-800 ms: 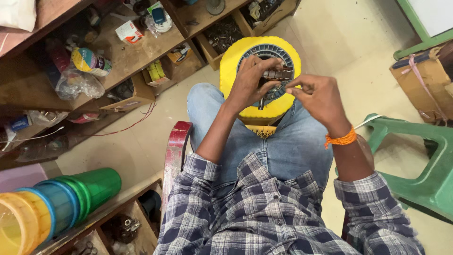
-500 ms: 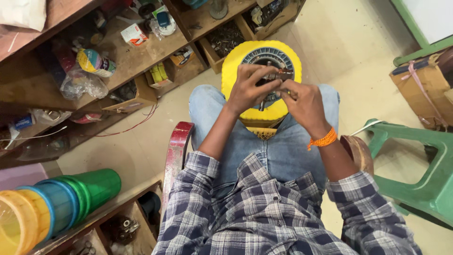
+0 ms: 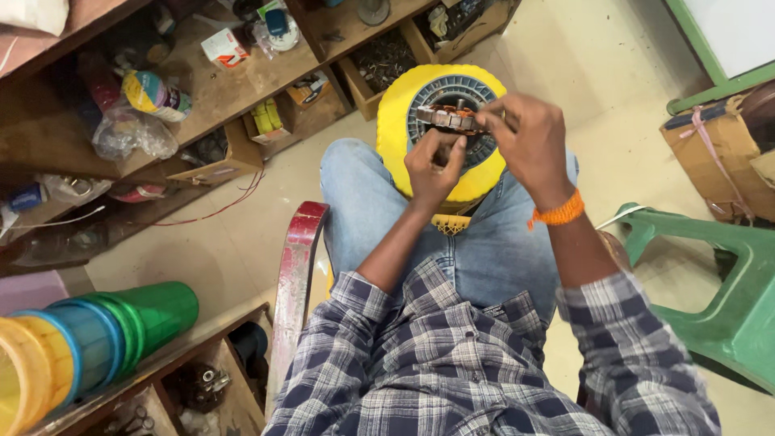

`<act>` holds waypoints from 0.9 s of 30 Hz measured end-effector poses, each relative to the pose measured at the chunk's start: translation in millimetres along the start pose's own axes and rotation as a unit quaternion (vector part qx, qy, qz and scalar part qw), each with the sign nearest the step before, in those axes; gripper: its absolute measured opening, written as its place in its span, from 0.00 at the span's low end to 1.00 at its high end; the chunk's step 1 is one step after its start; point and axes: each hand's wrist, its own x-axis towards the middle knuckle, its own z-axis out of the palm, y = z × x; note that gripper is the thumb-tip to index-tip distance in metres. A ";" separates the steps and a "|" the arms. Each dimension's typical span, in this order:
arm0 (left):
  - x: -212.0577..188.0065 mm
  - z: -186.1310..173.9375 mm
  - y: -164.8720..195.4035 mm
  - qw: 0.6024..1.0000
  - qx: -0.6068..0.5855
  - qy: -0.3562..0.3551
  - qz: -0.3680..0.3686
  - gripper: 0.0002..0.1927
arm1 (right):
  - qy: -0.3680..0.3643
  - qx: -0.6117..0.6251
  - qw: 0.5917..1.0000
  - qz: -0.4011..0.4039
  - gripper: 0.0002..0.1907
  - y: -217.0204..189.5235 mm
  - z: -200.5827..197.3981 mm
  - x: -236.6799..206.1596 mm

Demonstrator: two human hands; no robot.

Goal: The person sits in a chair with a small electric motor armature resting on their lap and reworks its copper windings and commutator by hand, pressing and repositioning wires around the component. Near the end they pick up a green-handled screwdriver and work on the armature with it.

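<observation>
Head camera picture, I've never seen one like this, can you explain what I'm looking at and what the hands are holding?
The camera sits on a person's head and looks down, so you see their own checked shirt and jeans. They sit with a round yellow housing, a dark ring of slots inside it, resting on their knees. The left hand and right hand together hold a small metal part with coppery windings over it. The right wrist wears an orange band. Wooden shelves of cluttered parts stand left, stacked coloured cups lower left, and a green plastic stool right.
</observation>
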 end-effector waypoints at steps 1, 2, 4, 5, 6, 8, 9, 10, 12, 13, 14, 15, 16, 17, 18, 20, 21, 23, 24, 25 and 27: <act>-1.7 3.7 0.9 0.999 -0.015 0.011 -0.036 0.05 | -0.007 0.009 1.000 0.001 0.05 3.4 3.8 8.2; -2.6 7.2 1.1 0.997 -0.029 0.022 -0.072 0.06 | -0.015 0.018 1.000 0.001 0.06 6.8 7.5 16.2; -4.7 14.0 0.1 0.987 -0.078 0.039 -0.134 0.06 | -0.036 0.033 0.998 0.028 0.05 13.4 13.8 26.5; -6.8 17.7 -0.9 0.979 -0.112 0.044 -0.162 0.06 | -0.051 0.038 0.996 0.055 0.05 17.3 16.2 28.8; -9.2 20.9 -2.3 0.970 -0.146 0.048 -0.190 0.06 | -0.066 0.043 0.993 0.083 0.04 21.3 17.9 30.1; -13.4 25.9 -6.2 0.964 -0.160 0.061 -0.206 0.05 | -0.077 0.102 0.988 0.082 0.04 28.6 18.5 31.2; -14.5 27.9 -8.8 0.960 -0.167 0.066 -0.213 0.05 | -0.081 0.130 0.985 0.082 0.04 31.4 18.6 32.5; -15.8 29.0 -11.2 0.959 -0.163 0.066 -0.220 0.06 | -0.084 0.148 0.981 0.095 0.05 33.7 18.4 32.6; -18.4 29.7 -15.1 0.958 -0.153 0.067 -0.235 0.07 | -0.091 0.183 0.971 0.122 0.05 36.3 17.5 31.1; -18.3 30.3 -16.2 0.955 -0.158 0.067 -0.241 0.07 | -0.090 0.191 0.968 0.138 0.05 37.5 16.4 31.5; -17.5 30.3 -16.7 0.953 -0.163 0.068 -0.248 0.07 | -0.090 0.200 0.964 0.153 0.05 38.3 15.3 32.1; -16.7 30.0 -17.0 0.950 -0.169 0.068 -0.254 0.07 | -0.089 0.208 0.959 0.168 0.06 39.0 14.2 32.2; -15.8 28.7 -16.7 0.953 -0.159 0.062 -0.250 0.07 | -0.083 0.189 0.961 0.184 0.06 39.7 12.3 30.4; -13.7 27.1 -15.0 0.956 -0.150 0.058 -0.246 0.07 | -0.078 0.170 0.962 0.199 0.06 41.2 9.3 27.9; -11.4 25.5 -11.9 0.958 -0.143 0.053 -0.242 0.07 | -0.073 0.148 0.963 0.215 0.07 43.1 6.4 26.5; -7.7 20.1 -1.1 0.959 -0.106 0.053 -0.257 0.07 | -0.073 0.209 0.959 0.179 0.07 47.0 3.5 20.7; -4.9 15.8 5.4 0.959 -0.088 0.053 -0.264 0.06 | -0.074 0.238 0.955 0.160 0.07 49.8 1.9 19.2; 0.8 0.7 19.5 0.996 0.066 0.037 -0.038 0.05 | -0.071 0.234 0.951 0.188 0.07 54.3 0.4 13.4; 6.1 -8.3 24.9 0.987 0.141 0.024 0.078 0.08 | -0.068 0.233 0.948 0.204 0.08 56.0 0.3 10.5; 16.0 -15.9 27.1 0.983 0.132 -0.026 0.122 0.15 | -0.067 0.244 0.947 0.200 0.08 58.0 -0.4 10.2; 41.2 -27.7 24.5 0.964 0.111 -0.125 0.204 0.29 | -0.068 0.267 0.941 0.195 0.07 58.9 -0.6 7.2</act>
